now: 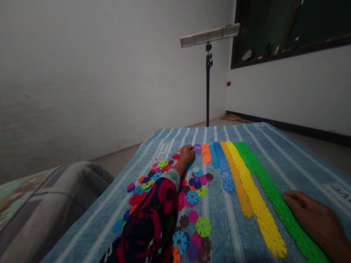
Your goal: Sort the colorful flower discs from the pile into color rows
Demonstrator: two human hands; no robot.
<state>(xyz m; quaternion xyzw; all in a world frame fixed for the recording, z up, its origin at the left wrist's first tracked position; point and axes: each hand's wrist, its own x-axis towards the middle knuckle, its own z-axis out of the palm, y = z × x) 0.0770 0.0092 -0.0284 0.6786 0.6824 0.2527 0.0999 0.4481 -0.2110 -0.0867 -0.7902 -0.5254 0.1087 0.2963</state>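
My left hand (187, 153) reaches across the table with its fingers pinched at the left edge of a purple snowflake disc (197, 148). Right of that disc run rows of overlapping discs: a short orange row (206, 153), a light blue row (214, 157), a darker blue row (225, 170), a golden row (241, 190), a long yellow row (255, 197) and green ones (271, 186). My right hand (315, 215) rests beside the long green row, fingers loosely bent, holding nothing visible. Mixed loose discs (192, 197) lie around my left forearm, which hides some of them.
A blue striped cloth (222, 219) covers the table. Behind it stands a black stand (207, 87) with a flat panel (210, 35) on top. A grey fabric-covered shape (68, 201) is at the left. White walls and a dark-framed window (290, 33) lie beyond.
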